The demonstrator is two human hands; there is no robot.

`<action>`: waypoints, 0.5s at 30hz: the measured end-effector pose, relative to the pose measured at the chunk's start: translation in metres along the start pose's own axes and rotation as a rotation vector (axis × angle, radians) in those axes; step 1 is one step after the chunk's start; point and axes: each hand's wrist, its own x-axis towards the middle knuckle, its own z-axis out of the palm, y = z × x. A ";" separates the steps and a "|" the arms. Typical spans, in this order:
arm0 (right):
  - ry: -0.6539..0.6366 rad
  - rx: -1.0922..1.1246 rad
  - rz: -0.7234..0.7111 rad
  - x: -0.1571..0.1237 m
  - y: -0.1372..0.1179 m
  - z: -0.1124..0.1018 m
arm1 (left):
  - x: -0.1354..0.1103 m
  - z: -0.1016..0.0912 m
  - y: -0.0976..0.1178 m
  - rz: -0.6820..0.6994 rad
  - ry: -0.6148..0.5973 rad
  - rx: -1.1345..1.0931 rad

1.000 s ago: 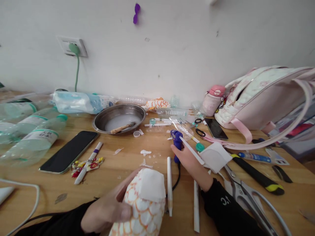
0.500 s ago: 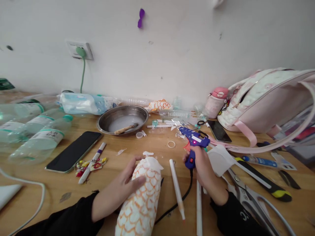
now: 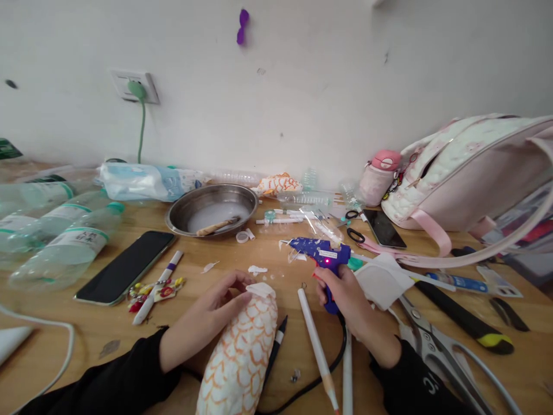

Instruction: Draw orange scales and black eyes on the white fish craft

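Observation:
My left hand (image 3: pixel 209 314) is closed around the top end of a white, rounded papier-mâché-like body (image 3: pixel 242 351) painted with orange scale lines. A white paper flap sits at that end, by my fingertips. In my right hand (image 3: pixel 348 297) is a blue hot glue gun (image 3: pixel 317 249), its red light on and its nozzle pointing left above the table. The nozzle is apart from the scaled body. Beside the body lies a black pen (image 3: pixel 275 346). A white pencil (image 3: pixel 314 334) rests between my hands, with a white stick (image 3: pixel 347 374) below my right wrist.
A steel bowl (image 3: pixel 173 222) with cloudy liquid and a brush stands behind. On the left are a phone (image 3: pixel 125 268), a white marker (image 3: pixel 158 288) and plastic bottles (image 3: pixel 69 248). Large scissors (image 3: pixel 432 346), a utility knife (image 3: pixel 462 317) and a pink bag (image 3: pixel 466 178) are on the right.
My right hand has brought the glue gun left and slightly down, toward the scaled body. My left fingers have shifted on the body's end, and more of the black pen shows.

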 end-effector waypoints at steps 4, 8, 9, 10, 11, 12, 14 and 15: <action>-0.146 -0.007 0.003 -0.007 -0.003 0.002 | 0.009 0.001 -0.003 -0.031 0.122 -0.074; -0.298 -0.010 0.024 -0.011 -0.005 0.003 | 0.015 0.005 -0.003 -0.036 0.203 -0.177; -0.325 -0.015 0.029 -0.012 -0.005 0.004 | 0.015 0.005 -0.003 -0.033 0.211 -0.203; -0.344 -0.021 0.031 -0.012 -0.005 0.004 | 0.015 0.005 -0.003 -0.029 0.214 -0.222; -0.356 -0.028 0.033 -0.013 -0.005 0.004 | 0.015 0.005 -0.004 -0.025 0.214 -0.230; -0.358 -0.034 0.034 -0.013 -0.005 0.005 | 0.015 0.004 -0.005 -0.022 0.216 -0.228; -0.346 -0.038 0.033 -0.013 -0.004 0.005 | 0.015 0.002 -0.007 -0.013 0.227 -0.199; -0.334 -0.033 0.030 -0.013 -0.003 0.006 | 0.016 0.000 -0.009 -0.007 0.239 -0.174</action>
